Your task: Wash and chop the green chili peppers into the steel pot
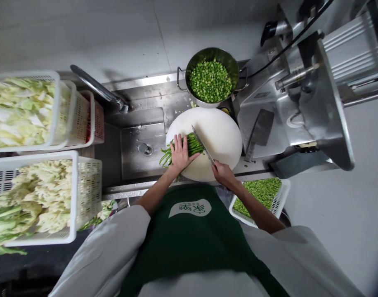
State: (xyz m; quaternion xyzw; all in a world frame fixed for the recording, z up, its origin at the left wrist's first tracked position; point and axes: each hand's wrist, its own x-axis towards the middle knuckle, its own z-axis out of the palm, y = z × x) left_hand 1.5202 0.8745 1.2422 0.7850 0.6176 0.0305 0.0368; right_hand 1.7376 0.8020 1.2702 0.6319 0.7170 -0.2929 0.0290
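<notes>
On a round white cutting board (223, 136) lies a bunch of long green vegetables (193, 143), slim like green beans or chili peppers. My left hand (179, 154) rests flat on the bunch with its fingers spread, and the thin ends stick out to the left past the board's edge. In my right hand (223, 173) is the handle of a kitchen knife (204, 146). Its blade points up and to the left, along the right end of the bunch. Behind the board stands a steel pot (207, 101) with chopped green pieces (211, 80) inside.
A steel sink (142, 165) with a faucet (91, 82) lies left of the board. White baskets of cut cabbage (24, 111) and cauliflower (54, 194) stand further left. Right are a cleaver (260, 130) and a slicing machine (322, 99). A basket of chopped greens (260, 194) sits low right.
</notes>
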